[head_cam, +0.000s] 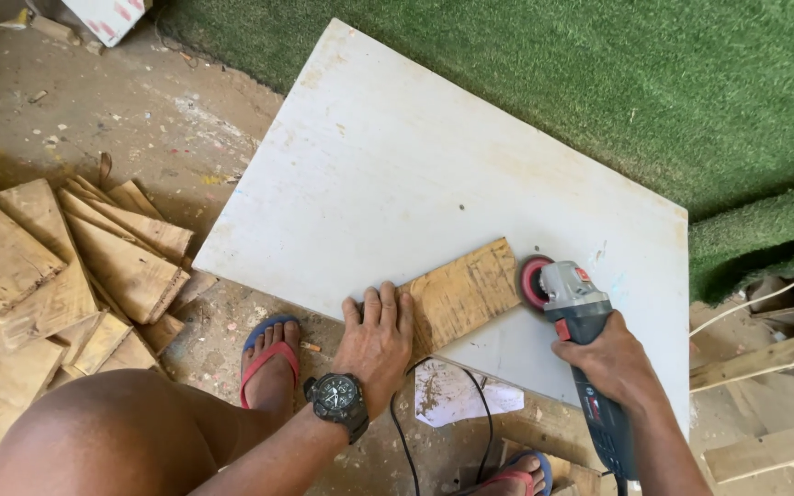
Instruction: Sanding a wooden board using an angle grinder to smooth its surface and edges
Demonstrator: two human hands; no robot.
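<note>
At far left, a heap of wood offcuts [57, 276] lies on the dusty floor [140, 101], just beside a foot in a blue-and-red sandal [268, 354]. The left hand [379, 344], a black watch [337, 400] on its wrist, rests palm down on the near end of a short wooden plank [461, 294], fingers [388, 303] extended and held close together, pinning it flat. The plank lies on a white board [415, 156] that serves as the surface; its long axis runs from lower left, under the hand, up and right toward the tool. At its free right end sits the red disc [533, 280] of an angle grinder [581, 317], touching or just off the end grain; contact cannot be told. The right hand [613, 363] wraps the grinder's body, fingers curled tight around it, and is the hand nearer that end. A black cord [402, 441] trails down between the hands. Green artificial turf [645, 83] covers the ground beyond.
</note>
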